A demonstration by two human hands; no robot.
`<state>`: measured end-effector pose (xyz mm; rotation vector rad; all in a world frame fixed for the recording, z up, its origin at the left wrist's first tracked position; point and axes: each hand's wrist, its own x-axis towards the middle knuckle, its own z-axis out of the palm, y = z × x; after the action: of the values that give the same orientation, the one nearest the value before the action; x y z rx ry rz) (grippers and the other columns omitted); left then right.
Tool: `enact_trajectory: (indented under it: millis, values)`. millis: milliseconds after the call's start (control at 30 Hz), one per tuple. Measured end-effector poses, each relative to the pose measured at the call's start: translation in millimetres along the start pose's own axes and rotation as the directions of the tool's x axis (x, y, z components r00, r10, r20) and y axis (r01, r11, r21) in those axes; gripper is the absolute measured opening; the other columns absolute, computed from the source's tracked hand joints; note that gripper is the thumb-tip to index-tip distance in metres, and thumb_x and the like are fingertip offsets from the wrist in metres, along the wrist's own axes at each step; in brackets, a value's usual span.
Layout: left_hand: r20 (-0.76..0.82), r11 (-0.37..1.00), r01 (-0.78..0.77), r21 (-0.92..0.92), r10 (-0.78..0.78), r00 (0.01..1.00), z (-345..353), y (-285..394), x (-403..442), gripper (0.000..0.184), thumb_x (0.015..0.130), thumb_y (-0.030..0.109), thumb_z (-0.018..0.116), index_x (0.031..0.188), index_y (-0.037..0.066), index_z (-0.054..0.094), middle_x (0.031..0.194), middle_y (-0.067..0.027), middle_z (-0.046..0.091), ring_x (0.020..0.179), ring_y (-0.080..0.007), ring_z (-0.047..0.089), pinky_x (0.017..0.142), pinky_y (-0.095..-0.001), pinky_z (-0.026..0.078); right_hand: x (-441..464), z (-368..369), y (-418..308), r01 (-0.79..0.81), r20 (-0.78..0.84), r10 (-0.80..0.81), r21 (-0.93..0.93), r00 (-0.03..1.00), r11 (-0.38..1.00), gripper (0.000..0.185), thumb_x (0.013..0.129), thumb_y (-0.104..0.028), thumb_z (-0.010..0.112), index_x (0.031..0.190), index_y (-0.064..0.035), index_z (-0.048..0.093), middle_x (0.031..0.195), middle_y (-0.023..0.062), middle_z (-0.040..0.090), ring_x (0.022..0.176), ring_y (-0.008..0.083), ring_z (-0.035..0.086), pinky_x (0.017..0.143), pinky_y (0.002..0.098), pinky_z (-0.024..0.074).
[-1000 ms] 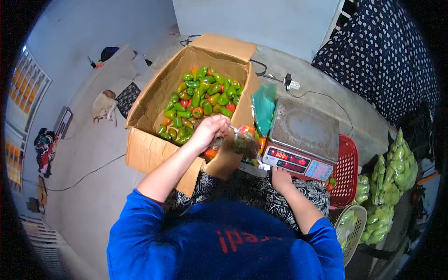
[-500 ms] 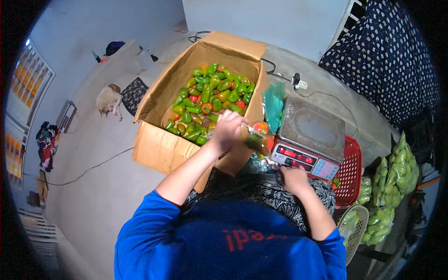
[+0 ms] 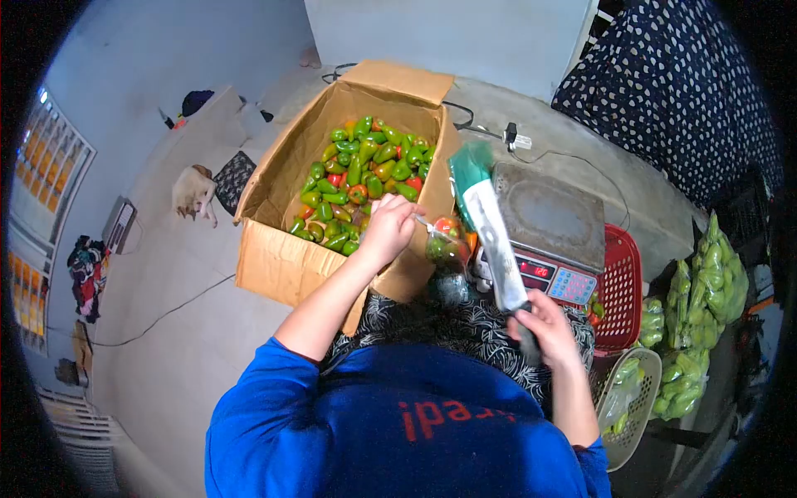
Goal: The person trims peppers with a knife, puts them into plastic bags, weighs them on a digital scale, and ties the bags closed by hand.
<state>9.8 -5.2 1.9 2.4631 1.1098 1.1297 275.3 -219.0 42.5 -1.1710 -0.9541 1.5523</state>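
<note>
My left hand (image 3: 391,227) is closed on the gathered neck of a clear plastic bag of peppers (image 3: 447,242), beside the near right side of the cardboard box. Red and green peppers show through the bag. My right hand (image 3: 548,332) grips the dark handle of a large knife (image 3: 496,249), its broad shiny blade pointing up and away, slightly blurred. Part of the digital scale (image 3: 552,220) lies behind the blade; its display is lit red and its metal plate carries nothing. Green plastic bags (image 3: 469,162) lie between scale and box.
The open cardboard box (image 3: 290,266) holds many green and red peppers (image 3: 365,166). Right of the scale are a red basket (image 3: 621,282), a cream basket (image 3: 646,398) and bagged green produce (image 3: 706,290). A cable (image 3: 174,309) crosses the floor; a dog (image 3: 193,192) lies at left.
My right hand has lifted the knife from low by the scale's front, and its blade now stands out before the scale. My left hand still holds the bag, shifted slightly left.
</note>
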Motion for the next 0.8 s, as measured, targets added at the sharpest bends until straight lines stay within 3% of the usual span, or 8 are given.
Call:
enact_trajectory:
  millis: [33, 100, 200, 267, 400, 500, 733, 800]
  values:
    - [-0.015, 1.0, 0.021, -0.006, -0.021, 1.0, 0, -1, 0, 0.013, 0.074, 0.007, 0.053, 0.083, 0.01, 0.062, 0.078, -0.0067, 0.056, 0.084, -0.0263, 0.052, 0.076, -0.0383, 0.039, 12, 15, 7, 0.003, -0.023, 0.0, 0.121, 1.0, 0.993, 0.035, 0.087, -0.007, 0.057, 0.12, -0.0022, 0.046, 0.088, 0.0043, 0.06, 0.076, 0.0097, 0.058, 0.067, 0.0233, 0.0471]
    - [-0.036, 0.997, 0.065, -0.03, -0.066, 0.997, -1, 2, -1, 0.013, 0.075, 0.007, 0.053, 0.084, 0.008, 0.062, 0.079, -0.0077, 0.057, 0.082, -0.0275, 0.055, 0.074, -0.0388, 0.041, 46, 42, 26, 0.154, -0.005, -0.154, -0.022, 0.988, 0.988, 0.042, 0.085, -0.007, 0.056, 0.124, -0.0009, 0.042, 0.108, 0.01, 0.058, 0.099, 0.0187, 0.057, 0.087, 0.0295, 0.0448]
    - [-0.054, 0.99, 0.125, -0.068, -0.129, 0.99, -4, 11, 2, 0.012, 0.077, 0.006, 0.053, 0.085, 0.007, 0.061, 0.08, -0.0095, 0.058, 0.076, -0.0293, 0.058, 0.068, -0.0391, 0.046, 97, 66, 66, 0.16, -0.025, -0.172, -0.255, 0.985, 0.954, 0.048, 0.086, -0.012, 0.056, 0.128, 0.0006, 0.037, 0.121, 0.0158, 0.052, 0.116, 0.0287, 0.048, 0.102, 0.0353, 0.0332]
    - [-0.046, 0.98, 0.175, -0.091, -0.18, 0.983, -4, 16, 0, 0.013, 0.077, 0.005, 0.052, 0.086, 0.006, 0.061, 0.081, -0.0106, 0.058, 0.072, -0.03, 0.059, 0.064, -0.0389, 0.048, 110, 86, 67, 0.11, -0.082, -0.155, -0.397, 0.984, 0.911, 0.05, 0.086, -0.015, 0.055, 0.13, 0.0013, 0.035, 0.122, 0.0189, 0.05, 0.118, 0.0314, 0.046, 0.103, 0.0369, 0.0312]
    - [-0.053, 0.978, 0.173, -0.114, -0.18, 0.982, -4, 18, 0, 0.015, 0.076, 0.004, 0.051, 0.089, 0.007, 0.059, 0.08, -0.0109, 0.058, 0.07, -0.0284, 0.06, 0.061, -0.0376, 0.048, 110, 94, 85, 0.282, 0.085, -0.273, -0.449, 0.958, 0.848, 0.048, 0.088, -0.016, 0.052, 0.128, 0.002, 0.033, 0.117, 0.0236, 0.05, 0.115, 0.0347, 0.047, 0.099, 0.0389, 0.0334]
    - [-0.069, 0.978, 0.162, -0.129, -0.171, 0.983, 3, 12, -1, 0.014, 0.077, 0.002, 0.053, 0.09, 0.005, 0.057, 0.081, -0.0125, 0.058, 0.068, -0.0256, 0.059, 0.061, -0.0321, 0.047, 116, 94, 81, 0.208, -0.001, -0.232, -0.444, 0.973, 0.872, 0.041, 0.09, -0.014, 0.052, 0.127, -0.0013, 0.04, 0.114, 0.0112, 0.052, 0.11, 0.0214, 0.048, 0.096, 0.0331, 0.0344]
    - [-0.072, 0.964, 0.204, -0.17, -0.218, 0.973, 7, 14, -2, 0.017, 0.074, 0.002, 0.052, 0.091, 0.006, 0.054, 0.078, -0.0136, 0.058, 0.069, -0.0299, 0.059, 0.061, -0.0371, 0.047, 161, 96, 53, 0.185, -0.144, -0.279, -0.463, 0.949, 0.867, 0.035, 0.091, -0.023, 0.045, 0.118, 0.0002, 0.047, 0.108, 0.0168, 0.058, 0.106, 0.0258, 0.053, 0.091, 0.0341, 0.0378]
    - [-0.071, 0.965, 0.196, -0.172, -0.211, 0.975, 5, 13, -2, 0.013, 0.077, 0.003, 0.053, 0.089, 0.005, 0.053, 0.078, -0.0135, 0.057, 0.069, -0.0283, 0.059, 0.061, -0.0353, 0.046, 176, 94, 54, 0.222, -0.165, -0.328, -0.46, 0.93, 0.86, 0.037, 0.089, -0.023, 0.046, 0.117, 0.0011, 0.046, 0.105, 0.021, 0.058, 0.105, 0.0349, 0.053, 0.091, 0.0398, 0.038]
